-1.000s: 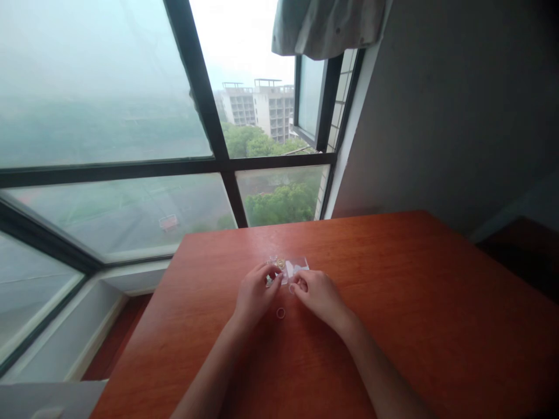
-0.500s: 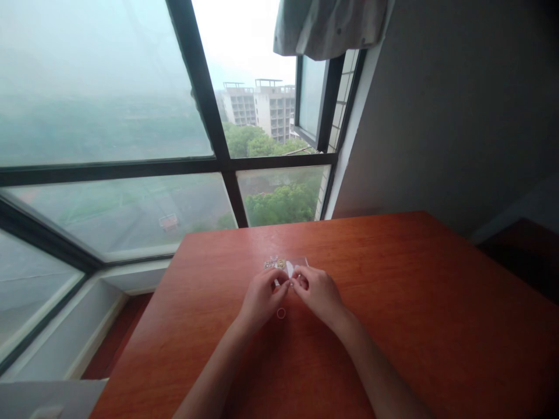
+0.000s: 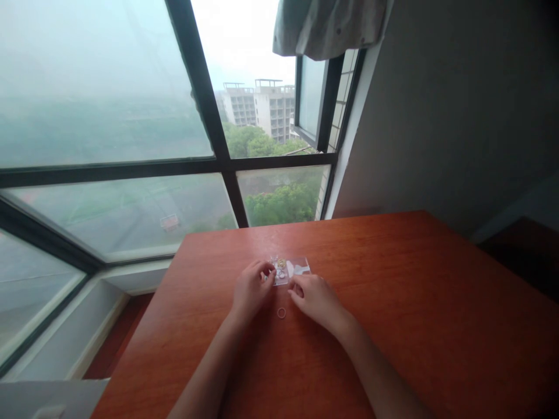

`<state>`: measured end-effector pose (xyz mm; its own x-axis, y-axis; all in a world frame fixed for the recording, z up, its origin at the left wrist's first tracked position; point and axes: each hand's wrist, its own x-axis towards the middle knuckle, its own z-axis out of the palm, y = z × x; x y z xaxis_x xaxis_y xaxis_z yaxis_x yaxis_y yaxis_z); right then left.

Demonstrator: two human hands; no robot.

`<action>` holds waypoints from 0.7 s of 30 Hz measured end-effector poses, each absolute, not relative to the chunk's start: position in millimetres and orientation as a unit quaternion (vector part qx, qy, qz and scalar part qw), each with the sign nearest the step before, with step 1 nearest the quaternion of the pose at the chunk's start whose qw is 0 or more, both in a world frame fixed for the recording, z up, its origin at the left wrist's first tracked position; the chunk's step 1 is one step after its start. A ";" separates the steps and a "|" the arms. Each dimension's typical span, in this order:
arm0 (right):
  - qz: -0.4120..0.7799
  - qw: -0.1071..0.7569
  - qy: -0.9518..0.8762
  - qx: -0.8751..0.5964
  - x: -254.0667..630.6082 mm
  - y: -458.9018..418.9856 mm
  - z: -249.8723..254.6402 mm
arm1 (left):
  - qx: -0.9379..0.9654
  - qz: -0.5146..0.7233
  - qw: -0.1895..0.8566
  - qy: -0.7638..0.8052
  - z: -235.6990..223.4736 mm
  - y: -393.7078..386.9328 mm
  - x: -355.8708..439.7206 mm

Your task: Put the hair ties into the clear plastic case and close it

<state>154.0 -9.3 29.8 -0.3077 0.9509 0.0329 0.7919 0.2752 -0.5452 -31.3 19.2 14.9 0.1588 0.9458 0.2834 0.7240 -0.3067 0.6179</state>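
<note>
A small clear plastic box (image 3: 282, 283) with compartments lies on the reddish wooden table. Several small rings show in it, among them a gold-coloured ring (image 3: 282, 263). The lid, or a clear flap, with a white patch (image 3: 301, 269) extends to its right. At the left side of the box is my left hand (image 3: 253, 289), its thumb and fingers curled together; anything between them is hidden. My right hand (image 3: 312, 295) is closed near the box's front right corner, fingertips pinched, and what they hold cannot be made out. Nearer to me, a thin pale ring (image 3: 282, 313) lies flat between my wrists.
The wooden table (image 3: 393, 279) runs up to large dark-framed windows (image 3: 225, 166). One narrow window pane (image 3: 312, 102) stands ajar beneath a grey curtain (image 3: 329, 26). A plain wall (image 3: 437, 116) rises on the right.
My hands have drawn apart from their meeting point over the box. The left moved left, the right slightly nearer to me, uncovering rings in the box. The ring on the table stays put.
</note>
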 end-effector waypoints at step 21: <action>0.256 0.130 -0.812 -0.508 145.9 -18.6 25.8 | 0.742 0.322 0.161 0.565 22.6 15.5 -36.1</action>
